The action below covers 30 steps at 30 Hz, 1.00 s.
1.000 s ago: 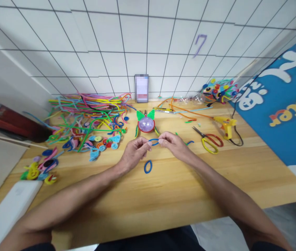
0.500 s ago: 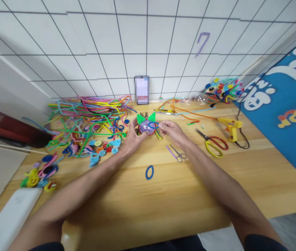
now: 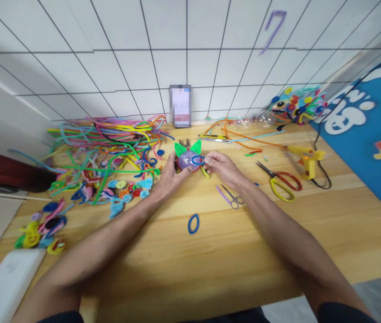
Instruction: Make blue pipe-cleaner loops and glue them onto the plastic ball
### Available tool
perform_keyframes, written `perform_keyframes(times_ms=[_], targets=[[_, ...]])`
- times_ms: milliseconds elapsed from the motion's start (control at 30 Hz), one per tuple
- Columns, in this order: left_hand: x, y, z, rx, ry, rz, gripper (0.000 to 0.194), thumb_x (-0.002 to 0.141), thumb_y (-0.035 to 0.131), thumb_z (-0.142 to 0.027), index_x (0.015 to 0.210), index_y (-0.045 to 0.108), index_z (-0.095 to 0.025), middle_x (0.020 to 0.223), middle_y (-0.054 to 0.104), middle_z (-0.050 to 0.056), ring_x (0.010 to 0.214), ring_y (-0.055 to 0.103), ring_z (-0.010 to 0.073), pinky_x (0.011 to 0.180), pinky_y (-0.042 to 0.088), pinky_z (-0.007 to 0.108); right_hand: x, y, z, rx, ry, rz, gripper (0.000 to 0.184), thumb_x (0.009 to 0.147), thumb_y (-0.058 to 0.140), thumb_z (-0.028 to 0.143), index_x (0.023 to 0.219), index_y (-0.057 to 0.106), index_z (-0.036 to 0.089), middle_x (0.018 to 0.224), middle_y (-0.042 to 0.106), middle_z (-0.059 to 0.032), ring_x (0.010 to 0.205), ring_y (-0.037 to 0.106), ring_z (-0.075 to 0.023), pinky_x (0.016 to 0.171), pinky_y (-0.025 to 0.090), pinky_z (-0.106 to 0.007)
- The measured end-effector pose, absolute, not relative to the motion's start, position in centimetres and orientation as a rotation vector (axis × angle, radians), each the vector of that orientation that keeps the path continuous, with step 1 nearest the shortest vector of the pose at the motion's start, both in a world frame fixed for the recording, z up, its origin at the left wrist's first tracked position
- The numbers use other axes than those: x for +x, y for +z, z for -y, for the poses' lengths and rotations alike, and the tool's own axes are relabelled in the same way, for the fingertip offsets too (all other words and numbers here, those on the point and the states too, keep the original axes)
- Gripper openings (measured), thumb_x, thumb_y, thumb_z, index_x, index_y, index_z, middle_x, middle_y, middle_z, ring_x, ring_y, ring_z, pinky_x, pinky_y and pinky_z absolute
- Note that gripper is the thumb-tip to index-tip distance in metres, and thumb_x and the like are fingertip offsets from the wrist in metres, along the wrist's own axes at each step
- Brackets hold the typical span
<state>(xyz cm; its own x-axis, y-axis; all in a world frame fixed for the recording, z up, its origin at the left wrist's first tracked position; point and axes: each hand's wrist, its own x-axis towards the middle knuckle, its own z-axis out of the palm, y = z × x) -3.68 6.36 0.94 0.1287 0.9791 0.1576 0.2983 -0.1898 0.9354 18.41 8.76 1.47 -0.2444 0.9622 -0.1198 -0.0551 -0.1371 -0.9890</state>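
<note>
My left hand grips a clear plastic ball from its left side, the thumb across its lower front. Two green pipe-cleaner ears stand at the top of the ball, and a red rim shows along its edge. Pinched between the fingertips of my right hand is a blue pipe-cleaner loop, which overlaps the ball's right front; I cannot tell whether it touches. A second blue loop lies on the table nearer to me. Small scissors rest below my right hand.
Pipe cleaners are heaped at the back left, with buttons and shaped pieces before them. A phone leans on the tiled wall. To the right lie large scissors and a yellow glue gun. A decorated ball stands behind.
The camera view has shifted slightly. Both hands keep their hold on the ball and the blue loop, with little visible movement between them.
</note>
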Motion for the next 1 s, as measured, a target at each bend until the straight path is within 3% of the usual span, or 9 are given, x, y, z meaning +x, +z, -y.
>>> perform_keyframes(times_ms=[200, 500, 1000], targets=[[-3.6, 0.9, -6.4, 1.580, 1.153, -1.265, 0.030, 0.097, 0.069, -0.048, 0.107, 0.055, -0.023, 0.100, 0.061, 0.001, 0.093, 0.057, 0.0203, 0.084, 0.046, 0.033, 18.5, 1.3, -9.0, -1.123, 1.486, 1.296, 0.042, 0.074, 0.088, 0.057, 0.081, 0.066, 0.021, 0.076, 0.070, 0.0005, 0.065, 0.059, -0.0118, 0.063, 0.047, -0.025], [-3.5, -0.1, -7.2, 1.512, 1.249, -1.229, 0.029, 0.092, 0.076, -0.039, 0.107, 0.057, -0.023, 0.098, 0.057, -0.001, 0.093, 0.054, 0.0184, 0.086, 0.046, 0.031, 18.2, 1.3, -8.8, -1.112, 1.417, 1.375, 0.036, 0.079, 0.082, 0.052, 0.079, 0.065, 0.021, 0.072, 0.068, 0.0015, 0.062, 0.057, -0.0108, 0.061, 0.046, -0.024], [-3.1, 0.2, -7.4, 1.435, 1.325, -1.081, 0.042, 0.083, 0.084, -0.044, 0.107, 0.057, -0.024, 0.104, 0.062, 0.001, 0.101, 0.059, 0.0207, 0.089, 0.051, 0.032, 17.8, 0.4, -9.1, -1.179, 1.331, 1.376, 0.028, 0.081, 0.081, 0.045, 0.081, 0.067, 0.020, 0.067, 0.067, 0.0020, 0.056, 0.055, -0.0106, 0.054, 0.043, -0.023]])
